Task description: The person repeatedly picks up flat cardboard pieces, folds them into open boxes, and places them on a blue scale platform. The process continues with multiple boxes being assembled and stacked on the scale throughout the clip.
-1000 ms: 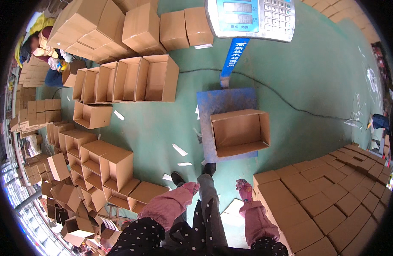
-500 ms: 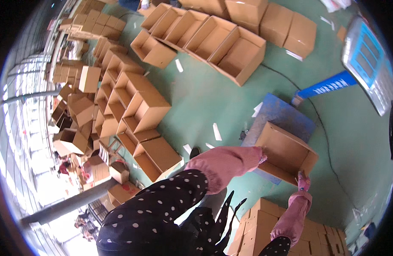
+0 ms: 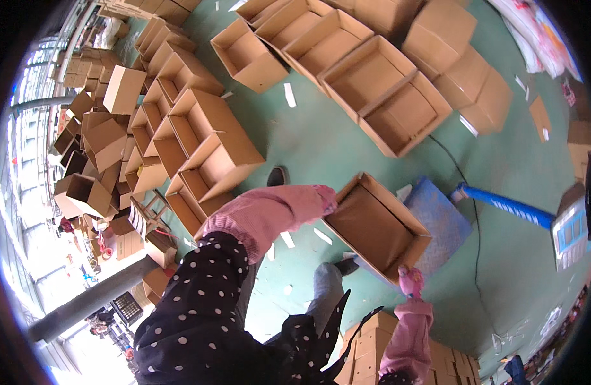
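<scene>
Holding an open carton [image 3: 374, 224] with both hands, head view. Left hand [image 3: 327, 200] is closed on the carton's left edge; right hand [image 3: 411, 282] pinches its near right corner. Fingers are small and partly tucked behind the cardboard, so can't tell exactly how each finger sits. Carton is tilted, mouth up, nothing visible inside.

Change over the last half second: carton was over the scale's blue platform [image 3: 444, 221], now it's shifted left, and much more of the platform's right part shows. Both hands moved with it, so I'd judge the grip is firm and the weight is on the hands, not the scale. Can't confirm whether the underside is fully clear; carton still overlaps the platform from this angle.

Around it: blue scale column [image 3: 510, 205] runs right to the display head [image 3: 571, 234], its reading not legible here. Black cable [image 3: 478, 256] lies on the green floor [image 3: 279, 128]. Row of open boxes [image 3: 369, 74] on the far side, another stacked open group [image 3: 208, 151] to the left, packed brown boxes [image 3: 372, 343] on the near side. White paper strips [image 3: 289, 95] scattered on the floor.
</scene>
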`<state>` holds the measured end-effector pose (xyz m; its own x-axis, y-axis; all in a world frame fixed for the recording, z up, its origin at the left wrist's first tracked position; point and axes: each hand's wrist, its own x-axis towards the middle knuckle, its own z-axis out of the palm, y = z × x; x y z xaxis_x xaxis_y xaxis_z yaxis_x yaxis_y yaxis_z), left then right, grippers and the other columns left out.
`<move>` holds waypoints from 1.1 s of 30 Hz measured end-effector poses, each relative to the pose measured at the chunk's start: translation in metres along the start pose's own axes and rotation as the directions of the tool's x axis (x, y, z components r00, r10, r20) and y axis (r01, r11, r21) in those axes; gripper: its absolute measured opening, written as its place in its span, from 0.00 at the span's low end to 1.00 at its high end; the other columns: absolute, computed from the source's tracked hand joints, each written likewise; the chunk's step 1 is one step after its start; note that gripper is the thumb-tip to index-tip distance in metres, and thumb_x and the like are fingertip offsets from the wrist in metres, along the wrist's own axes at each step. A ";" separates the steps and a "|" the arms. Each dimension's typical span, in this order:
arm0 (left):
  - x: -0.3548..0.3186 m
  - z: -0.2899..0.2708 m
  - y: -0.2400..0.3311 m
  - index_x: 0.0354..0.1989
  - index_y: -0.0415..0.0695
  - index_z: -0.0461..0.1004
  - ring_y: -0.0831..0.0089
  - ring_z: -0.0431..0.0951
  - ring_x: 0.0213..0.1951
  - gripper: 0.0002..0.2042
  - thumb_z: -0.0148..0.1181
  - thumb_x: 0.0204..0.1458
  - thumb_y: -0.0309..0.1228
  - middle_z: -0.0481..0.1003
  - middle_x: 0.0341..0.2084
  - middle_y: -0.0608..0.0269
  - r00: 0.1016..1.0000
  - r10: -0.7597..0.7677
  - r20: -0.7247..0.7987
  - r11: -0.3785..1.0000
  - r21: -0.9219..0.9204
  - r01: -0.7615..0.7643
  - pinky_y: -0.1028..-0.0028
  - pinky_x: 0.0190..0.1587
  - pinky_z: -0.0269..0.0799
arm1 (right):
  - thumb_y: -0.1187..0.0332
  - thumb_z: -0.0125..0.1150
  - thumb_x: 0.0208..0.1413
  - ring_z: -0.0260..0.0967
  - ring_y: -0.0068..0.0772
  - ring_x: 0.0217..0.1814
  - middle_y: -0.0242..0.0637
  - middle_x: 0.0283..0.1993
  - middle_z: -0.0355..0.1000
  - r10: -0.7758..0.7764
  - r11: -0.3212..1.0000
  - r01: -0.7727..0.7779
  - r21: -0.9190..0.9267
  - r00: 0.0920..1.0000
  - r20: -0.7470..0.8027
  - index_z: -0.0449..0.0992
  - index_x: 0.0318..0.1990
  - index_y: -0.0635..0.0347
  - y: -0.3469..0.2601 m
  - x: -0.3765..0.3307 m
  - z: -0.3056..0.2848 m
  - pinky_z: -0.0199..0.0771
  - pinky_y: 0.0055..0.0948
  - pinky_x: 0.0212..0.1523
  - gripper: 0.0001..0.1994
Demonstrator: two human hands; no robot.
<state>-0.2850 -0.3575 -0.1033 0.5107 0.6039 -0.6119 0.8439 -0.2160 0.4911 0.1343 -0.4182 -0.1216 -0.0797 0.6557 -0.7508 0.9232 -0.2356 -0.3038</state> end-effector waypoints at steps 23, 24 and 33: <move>-0.178 0.077 -0.201 0.10 0.51 0.62 0.82 0.54 0.09 0.13 0.50 0.45 0.36 0.59 0.06 0.72 0.247 -0.850 0.466 -0.512 -0.618 -0.596 0.80 0.10 0.47 | 0.47 0.49 0.44 0.60 0.26 0.18 0.34 0.19 0.64 -0.188 0.973 0.099 0.210 0.863 0.469 0.67 0.23 0.58 -0.324 0.108 0.071 0.58 0.26 0.16 0.21; -0.202 0.107 -0.185 0.10 0.51 0.60 0.81 0.54 0.09 0.14 0.49 0.45 0.35 0.59 0.06 0.72 0.372 -0.842 0.390 -0.535 -0.520 -0.666 0.78 0.10 0.48 | 0.45 0.49 0.43 0.61 0.28 0.20 0.35 0.21 0.65 -0.349 0.937 0.302 0.179 0.852 0.391 0.67 0.25 0.58 -0.327 0.090 0.094 0.59 0.27 0.18 0.22; -0.250 0.251 -0.049 0.26 0.43 0.67 0.77 0.66 0.19 0.05 0.44 0.46 0.28 0.67 0.17 0.67 0.356 -0.797 0.488 -0.598 -0.720 -0.352 0.80 0.19 0.61 | 0.56 0.49 0.44 0.67 0.30 0.24 0.33 0.22 0.66 -0.617 0.293 0.590 -0.753 0.718 0.322 0.66 0.29 0.57 -0.426 0.117 0.249 0.63 0.37 0.16 0.14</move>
<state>-0.4125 -0.6909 -0.1300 -0.4105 0.0133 -0.9118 -0.8025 0.4695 0.3682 -0.3620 -0.4192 -0.2261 -0.7483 0.3850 -0.5401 0.5062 0.8577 -0.0900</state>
